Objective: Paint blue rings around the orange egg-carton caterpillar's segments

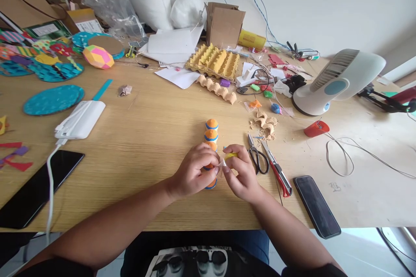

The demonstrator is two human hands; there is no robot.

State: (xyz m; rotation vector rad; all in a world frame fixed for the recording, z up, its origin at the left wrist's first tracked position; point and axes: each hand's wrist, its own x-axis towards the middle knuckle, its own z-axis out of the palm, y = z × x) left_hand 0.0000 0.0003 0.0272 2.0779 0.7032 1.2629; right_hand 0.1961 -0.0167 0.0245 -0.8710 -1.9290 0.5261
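My left hand (198, 168) is closed, its thumb and finger pinching a bit of clear plastic wrapper (221, 163). Facing it, my right hand (241, 173) grips the other side of the wrapper, with a small yellow lump (231, 155), apparently soft clay, against its fingers. Beneath and partly hidden by the left hand lies a row of orange domes (211, 134) edged in blue, which looks like a painted egg-carton strip. Scissors (257, 156) with black handles and a red utility knife (278, 171) rest just right of my right hand.
Beyond the hands are a bare egg-carton strip (217, 89), a yellow egg tray (212, 64), carton scraps (265, 123) and a blue clay lump (275, 108). A white fan (338, 80), red cup (316, 128) and phone (316, 206) stand right. A power bank (81, 119) lies left.
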